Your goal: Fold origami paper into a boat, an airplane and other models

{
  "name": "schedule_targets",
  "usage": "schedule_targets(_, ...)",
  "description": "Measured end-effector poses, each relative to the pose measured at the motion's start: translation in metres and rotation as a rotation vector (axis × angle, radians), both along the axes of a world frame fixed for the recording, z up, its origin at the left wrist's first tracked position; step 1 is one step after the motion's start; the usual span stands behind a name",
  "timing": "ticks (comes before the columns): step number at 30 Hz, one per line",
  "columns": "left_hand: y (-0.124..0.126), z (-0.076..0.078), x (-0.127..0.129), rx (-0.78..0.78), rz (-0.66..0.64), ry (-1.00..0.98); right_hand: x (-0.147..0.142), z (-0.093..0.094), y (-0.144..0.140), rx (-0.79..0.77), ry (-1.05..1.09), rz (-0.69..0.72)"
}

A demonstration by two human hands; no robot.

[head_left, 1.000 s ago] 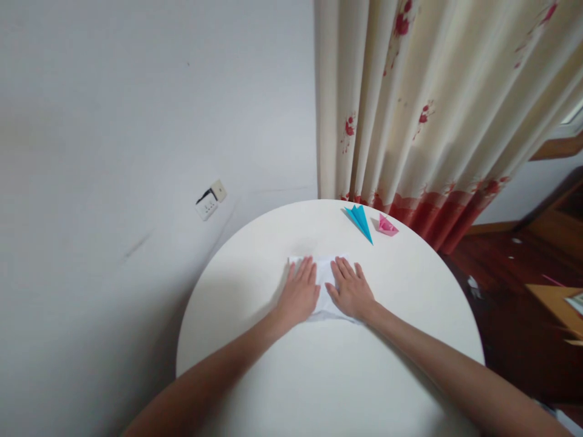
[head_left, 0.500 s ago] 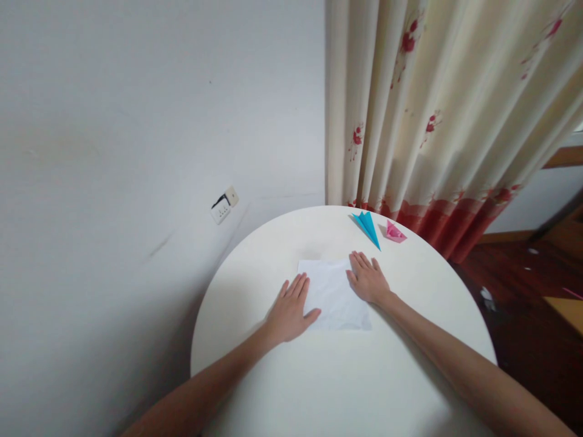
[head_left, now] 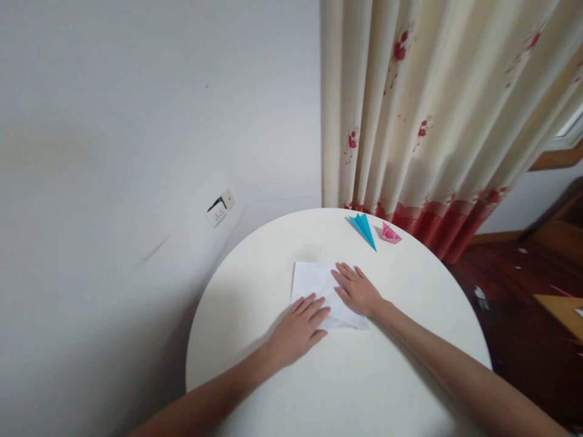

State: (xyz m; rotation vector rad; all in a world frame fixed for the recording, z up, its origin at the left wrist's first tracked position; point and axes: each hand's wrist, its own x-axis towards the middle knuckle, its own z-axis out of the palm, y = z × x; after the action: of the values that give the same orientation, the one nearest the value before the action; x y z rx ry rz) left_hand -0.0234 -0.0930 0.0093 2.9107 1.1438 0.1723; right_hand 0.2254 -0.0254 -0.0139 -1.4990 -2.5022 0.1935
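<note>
A white sheet of paper (head_left: 314, 276) lies on the round white table (head_left: 255, 267), its near edge slightly creased. My left hand (head_left: 298, 328) rests flat over the paper's near left part, fingers stretched out. On the sheet's right side lies my right hand (head_left: 357, 291), palm down with the fingers spread. Both hands cover parts of the paper, and neither grips it. Beyond my right hand, close to the far edge of the table, are a blue paper plane (head_left: 364, 230) and a small pink folded paper boat (head_left: 390, 233).
A white wall with a power socket (head_left: 217, 213) borders the table on the left. Behind the far edge hangs a cream curtain (head_left: 410, 121) with red flowers. Dark wooden floor (head_left: 505, 285) shows at the right, with small white scraps on it.
My left hand has slid toward me and a little right, further onto the paper. My right hand has moved slightly left and nearer. The view has shifted a little.
</note>
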Motion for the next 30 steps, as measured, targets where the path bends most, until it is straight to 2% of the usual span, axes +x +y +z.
schedule_targets(5, 0.02, -0.004, -0.004, 0.02, -0.02, 0.024, -0.002, 0.0, 0.001, 0.004, -0.012, -0.067)
schedule_targets(8, 0.026, 0.004, -0.007, -0.055, -0.007, -0.096, 0.006, 0.001, 0.006, -0.021, -0.004, -0.134)
schedule_targets(10, 0.028, 0.016, -0.011, -0.112, 0.051, -0.228, 0.016, 0.001, 0.012, -0.044, 0.006, -0.176)
schedule_targets(13, 0.033, 0.044, -0.024, -0.257, 0.216, -0.466, 0.033, 0.001, 0.019, -0.023, 0.043, -0.26)
schedule_targets(16, 0.049, 0.073, -0.046, -0.445, 0.515, -0.732, 0.045, 0.001, 0.023, 0.042, 0.102, -0.343)
schedule_targets(19, 0.074, 0.09, -0.074, -0.671, 0.667, -1.0, 0.047, 0.001, 0.022, 0.061, 0.117, -0.353)
schedule_targets(21, 0.092, 0.088, -0.094, -0.706, 0.735, -0.999, 0.046, 0.002, 0.021, 0.061, 0.118, -0.35)
schedule_targets(22, 0.1, 0.085, -0.103, -0.648, 0.781, -0.926, 0.045, 0.002, 0.02, 0.062, 0.119, -0.349)
schedule_targets(24, 0.113, 0.073, -0.119, -0.43, 0.883, -0.623, 0.044, 0.003, 0.018, 0.064, 0.125, -0.347)
schedule_targets(27, 0.123, 0.054, -0.135, -0.302, 0.924, -0.479, 0.044, 0.004, 0.017, 0.07, 0.134, -0.345)
schedule_targets(30, 0.131, 0.034, -0.13, -0.125, 0.918, -0.417, 0.042, 0.006, 0.017, 0.075, 0.141, -0.347)
